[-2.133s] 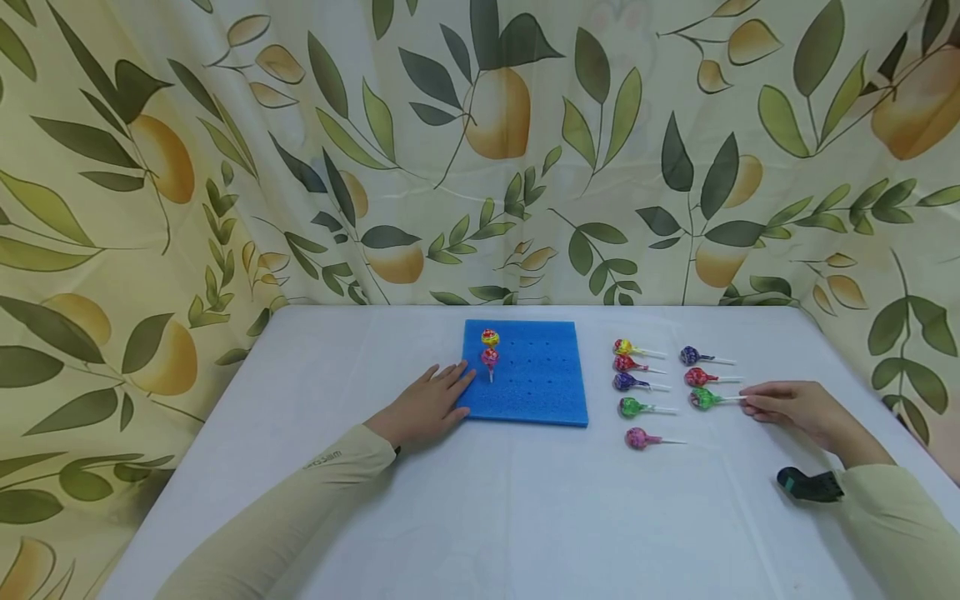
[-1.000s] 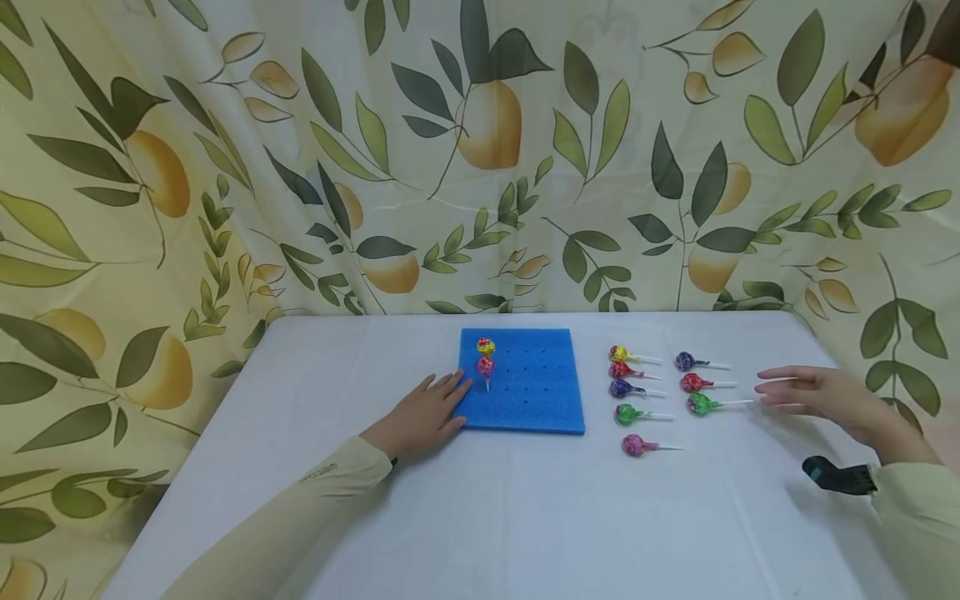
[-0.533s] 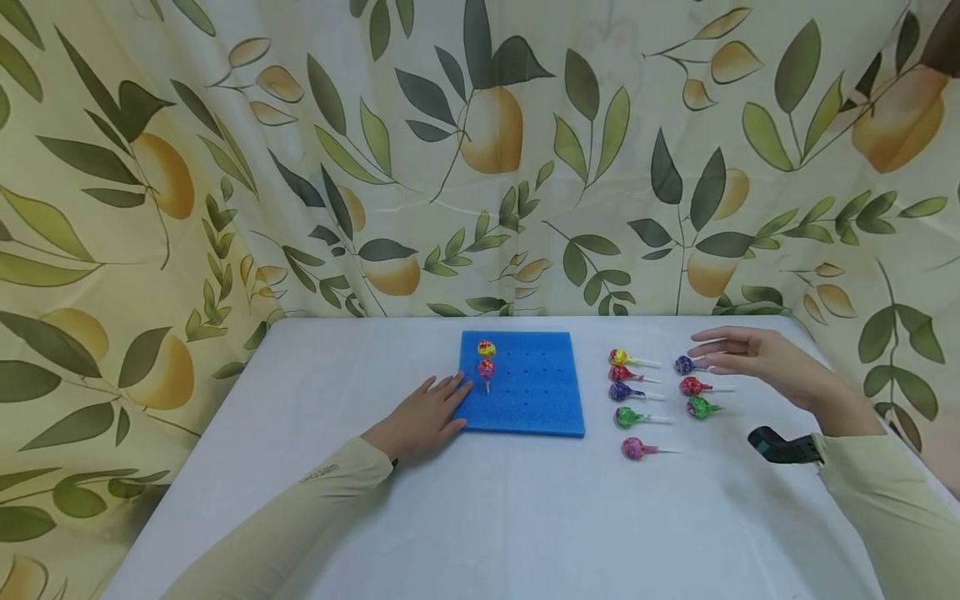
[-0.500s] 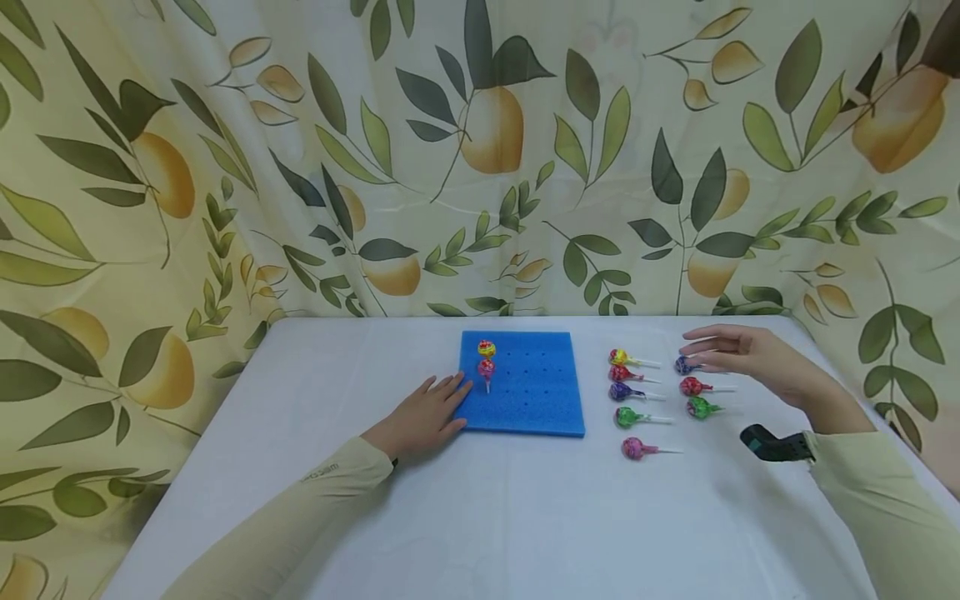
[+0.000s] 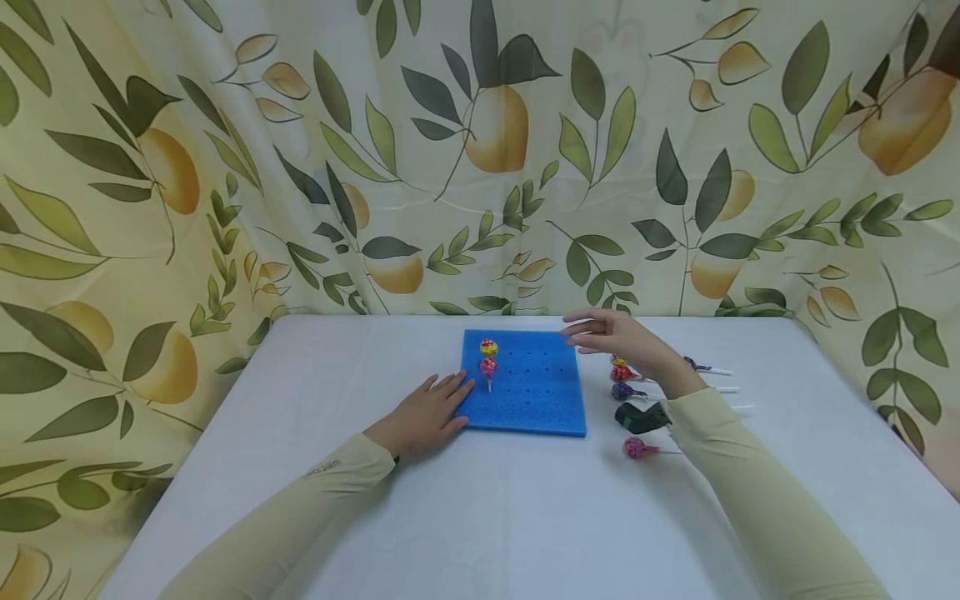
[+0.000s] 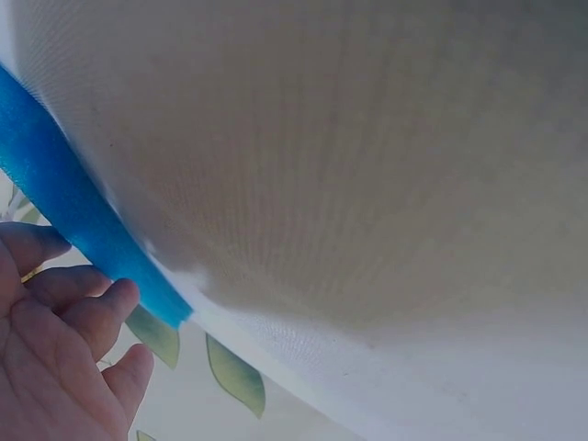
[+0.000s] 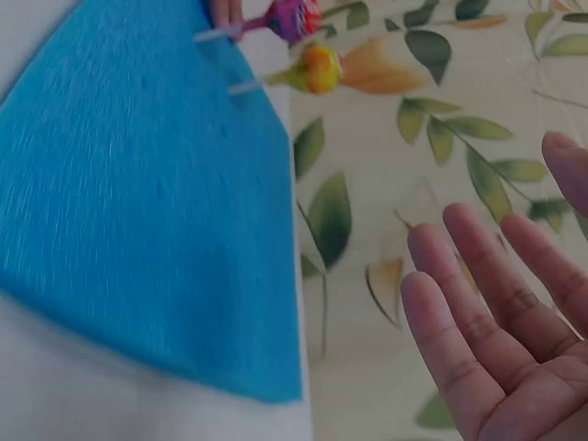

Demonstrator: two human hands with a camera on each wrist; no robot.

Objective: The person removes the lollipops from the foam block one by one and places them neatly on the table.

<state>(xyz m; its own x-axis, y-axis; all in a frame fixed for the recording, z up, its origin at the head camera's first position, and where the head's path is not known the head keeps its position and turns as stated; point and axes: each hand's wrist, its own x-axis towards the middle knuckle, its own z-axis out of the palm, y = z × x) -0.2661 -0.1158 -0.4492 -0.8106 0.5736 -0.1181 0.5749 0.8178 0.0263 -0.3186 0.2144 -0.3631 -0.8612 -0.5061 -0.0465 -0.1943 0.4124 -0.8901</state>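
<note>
A blue foam board (image 5: 528,408) with rows of small holes lies on the white table. Two lollipops stand upright in it near its left side: a yellow-and-red lollipop (image 5: 489,347) and, in front of that, a pink lollipop (image 5: 488,367). My left hand (image 5: 422,419) rests flat, its fingertips on the board's left edge. Over the back right corner of the board hovers my right hand (image 5: 618,340); its fingers (image 7: 459,322) are spread and relaxed with nothing between them in the right wrist view.
Right of the board several lollipops lie in two columns, partly hidden beneath my right hand and sleeve. Among those showing are a purple lollipop (image 5: 628,392) and a pink one (image 5: 640,448). A leaf-patterned curtain (image 5: 495,208) hangs behind the table.
My right hand let go of a green lollipop's stick at the right, drew back, then swept left over the lying lollipops to the board. My left hand has stayed at the board's edge.
</note>
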